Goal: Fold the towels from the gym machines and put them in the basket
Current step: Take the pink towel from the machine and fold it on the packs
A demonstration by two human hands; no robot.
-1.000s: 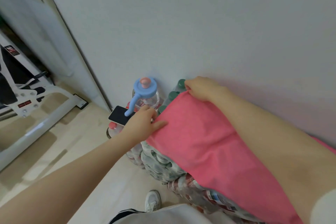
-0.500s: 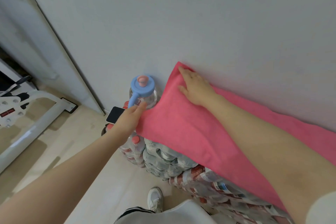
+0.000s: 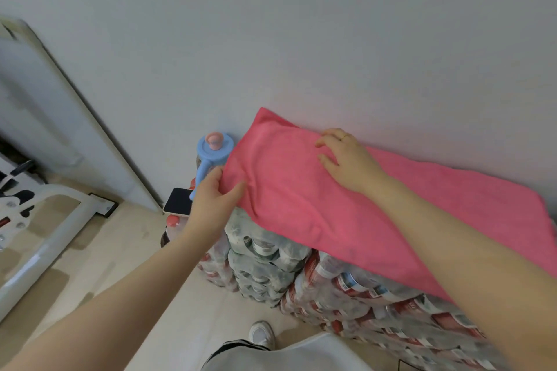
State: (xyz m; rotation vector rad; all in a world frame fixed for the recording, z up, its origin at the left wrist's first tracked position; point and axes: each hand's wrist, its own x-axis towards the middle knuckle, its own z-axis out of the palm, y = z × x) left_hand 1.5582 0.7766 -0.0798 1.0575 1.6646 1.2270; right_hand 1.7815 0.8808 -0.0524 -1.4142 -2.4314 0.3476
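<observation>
My pink towel (image 3: 346,199) lies spread over shrink-wrapped packs of bottles (image 3: 346,289) stacked against the wall — soft cloth, long and flat, cut off at the frame's right edge. My left hand (image 3: 211,199) pinches its near corner; my right hand (image 3: 346,159) rests on top, fingers loose. Beside it a jug with a blue pump (image 3: 212,153) and a phone (image 3: 179,202) — the jug's body mostly hidden.

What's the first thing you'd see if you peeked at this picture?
The big pink towel, spread along the wall on top of stacked packs of bottles. The left hand pinches its near corner and the right hand rests flat on top. Just left of the towel stands a jug with a blue pump, with a phone beside it.
</observation>
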